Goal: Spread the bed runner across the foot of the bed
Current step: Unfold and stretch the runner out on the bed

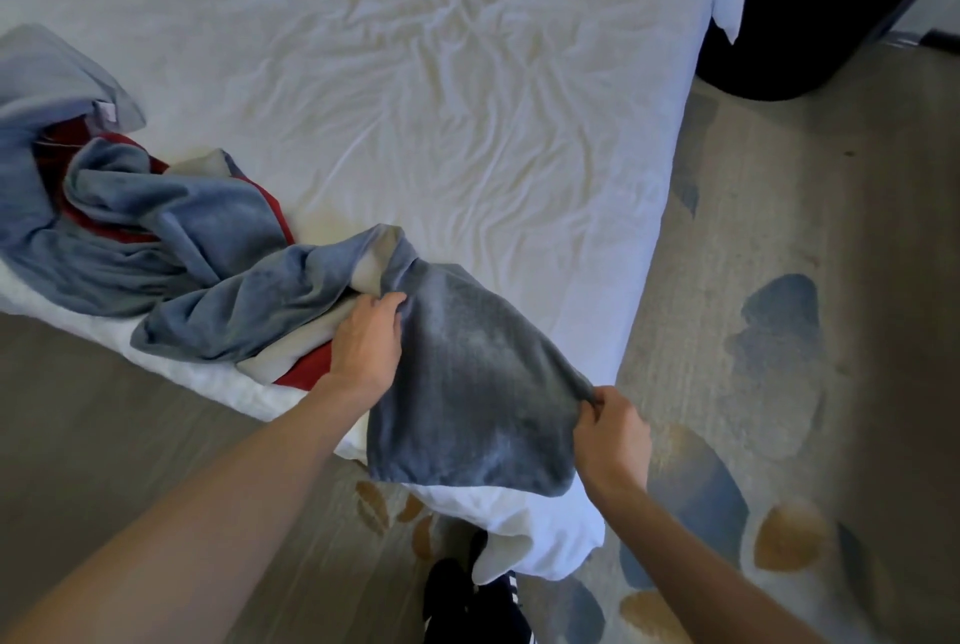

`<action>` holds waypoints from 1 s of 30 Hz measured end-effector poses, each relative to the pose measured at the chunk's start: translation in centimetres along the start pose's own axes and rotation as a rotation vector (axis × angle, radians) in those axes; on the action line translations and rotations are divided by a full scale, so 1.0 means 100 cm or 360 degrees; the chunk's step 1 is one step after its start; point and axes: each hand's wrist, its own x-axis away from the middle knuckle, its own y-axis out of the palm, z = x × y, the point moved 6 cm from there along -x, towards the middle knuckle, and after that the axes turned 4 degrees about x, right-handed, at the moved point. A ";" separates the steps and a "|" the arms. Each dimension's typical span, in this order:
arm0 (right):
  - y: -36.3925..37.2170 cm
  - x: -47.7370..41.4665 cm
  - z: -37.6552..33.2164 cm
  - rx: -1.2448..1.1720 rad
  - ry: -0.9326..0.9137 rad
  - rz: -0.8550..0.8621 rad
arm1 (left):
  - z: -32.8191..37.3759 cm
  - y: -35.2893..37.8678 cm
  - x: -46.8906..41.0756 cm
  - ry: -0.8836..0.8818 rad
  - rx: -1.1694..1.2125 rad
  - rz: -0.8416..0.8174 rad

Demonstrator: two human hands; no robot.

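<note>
The bed runner [218,279] is a grey-blue cloth with red and pale beige parts, lying bunched and twisted along the foot of the white bed [441,97], from the left edge to the bed's near corner. My left hand [366,347] grips a fold of it near the middle of its right end. My right hand [610,430] pinches the runner's right corner and holds it taut just off the bed's corner. The stretch between my hands hangs flat over the bed's edge.
The white sheet is wrinkled with yellowish stains. A dark round piece of furniture [810,4] stands past the bed's right side. Patterned carpet [769,331] lies to the right, grey floor [78,409] to the left. My dark shoes [467,602] stand by the bed's corner.
</note>
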 end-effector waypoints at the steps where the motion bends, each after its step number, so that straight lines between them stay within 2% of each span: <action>1: -0.001 -0.001 -0.002 -0.0004 -0.0001 0.0006 | -0.001 -0.002 0.000 0.0003 0.0032 0.0016; 11: -0.008 -0.037 -0.039 0.0061 -0.0176 -0.0061 | -0.010 -0.017 0.016 -0.0155 0.0161 0.0099; 19: -0.001 -0.078 -0.078 0.0098 -0.0508 -0.0333 | -0.009 -0.007 0.048 -0.0521 0.0085 0.0205; 24: -0.012 -0.093 -0.070 0.0178 -0.0743 -0.0605 | 0.014 0.017 0.078 -0.0804 0.0161 0.0296; 30: -0.030 -0.112 -0.056 0.0285 -0.0895 -0.0734 | 0.044 0.043 0.115 -0.1066 0.0333 0.0326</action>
